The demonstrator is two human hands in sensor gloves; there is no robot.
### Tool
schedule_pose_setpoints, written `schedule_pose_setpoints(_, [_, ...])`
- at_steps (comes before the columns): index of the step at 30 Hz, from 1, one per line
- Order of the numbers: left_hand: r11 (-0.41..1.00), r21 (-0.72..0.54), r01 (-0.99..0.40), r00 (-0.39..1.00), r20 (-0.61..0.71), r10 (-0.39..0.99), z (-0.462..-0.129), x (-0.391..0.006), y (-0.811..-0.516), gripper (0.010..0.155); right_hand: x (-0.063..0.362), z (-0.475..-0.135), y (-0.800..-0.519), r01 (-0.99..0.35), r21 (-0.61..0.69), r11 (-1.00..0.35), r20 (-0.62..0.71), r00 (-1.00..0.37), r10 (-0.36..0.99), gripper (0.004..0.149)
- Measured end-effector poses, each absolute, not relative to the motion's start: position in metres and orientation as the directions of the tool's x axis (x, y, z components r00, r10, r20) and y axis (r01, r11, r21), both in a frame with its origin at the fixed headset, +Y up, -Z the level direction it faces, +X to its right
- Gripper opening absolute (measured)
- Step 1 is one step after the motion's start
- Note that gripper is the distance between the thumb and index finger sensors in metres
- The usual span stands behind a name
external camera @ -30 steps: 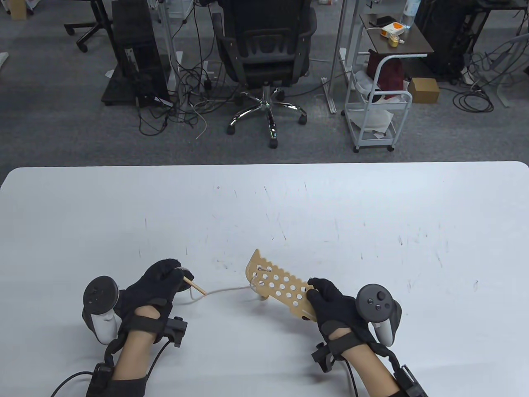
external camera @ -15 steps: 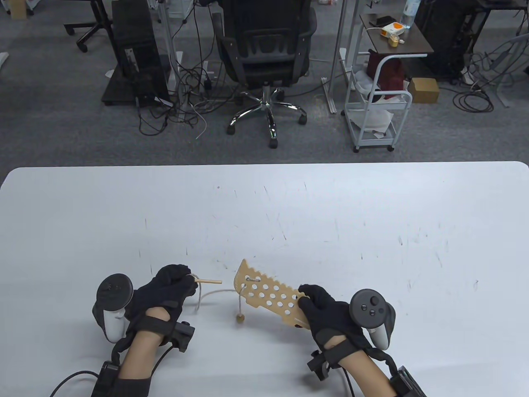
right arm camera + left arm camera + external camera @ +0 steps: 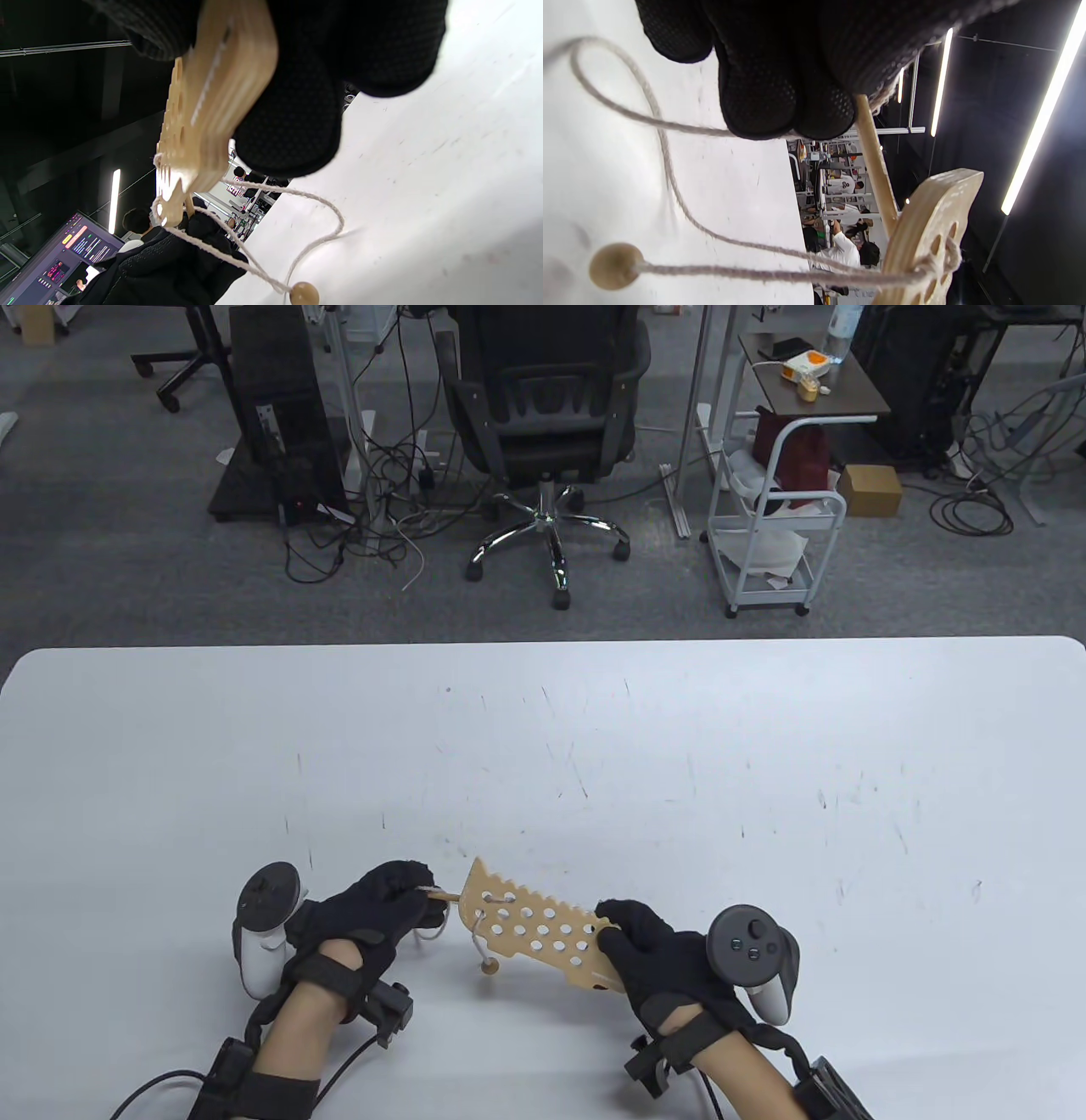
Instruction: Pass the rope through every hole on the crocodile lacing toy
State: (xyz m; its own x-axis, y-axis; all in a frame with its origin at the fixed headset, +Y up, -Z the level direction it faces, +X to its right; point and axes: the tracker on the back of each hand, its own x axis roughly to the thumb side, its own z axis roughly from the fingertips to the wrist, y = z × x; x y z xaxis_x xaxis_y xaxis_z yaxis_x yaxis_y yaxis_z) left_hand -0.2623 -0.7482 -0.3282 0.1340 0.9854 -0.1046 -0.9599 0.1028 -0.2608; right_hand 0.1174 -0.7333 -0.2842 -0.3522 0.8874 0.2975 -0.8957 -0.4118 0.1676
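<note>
The wooden crocodile board (image 3: 534, 926), full of holes, is held off the table by my right hand (image 3: 618, 923), which grips its right end. A cream rope (image 3: 434, 931) passes through a hole near the board's left end. Its bead (image 3: 487, 967) hangs just below the board. My left hand (image 3: 417, 892) pinches the wooden needle (image 3: 443, 894), whose tip meets the board's left edge. In the left wrist view the needle (image 3: 877, 169) runs from my fingers (image 3: 780, 97) behind the board (image 3: 925, 241), and the bead (image 3: 615, 266) dangles on the rope (image 3: 670, 169). The right wrist view shows fingers (image 3: 297, 127) around the board (image 3: 216, 97).
The white table (image 3: 679, 746) stretches wide beyond the hands. Past its far edge stand an office chair (image 3: 543, 407) and a white cart (image 3: 776, 517) on the carpet.
My left hand has moved right, bringing the needle from well left of the board up to its left edge. The board has shifted left and nearer, and the rope has gone slack.
</note>
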Motion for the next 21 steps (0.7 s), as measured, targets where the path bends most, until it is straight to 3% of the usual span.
schedule_pose_setpoints(14, [-0.031, -0.404, -0.914, 0.053, -0.194, 0.980, -0.328, -0.250, -0.758, 0.044, 0.109, -0.282, -0.735, -0.891, 0.227, -0.394, 0.342, -0.306, 0.889, 0.047])
schedule_pose_setpoints(21, [0.034, -0.412, -0.910, 0.103, -0.145, 0.984, -0.329, -0.249, -0.754, 0.043, 0.107, -0.281, -0.735, -0.887, 0.238, -0.396, 0.351, -0.302, 0.886, 0.047])
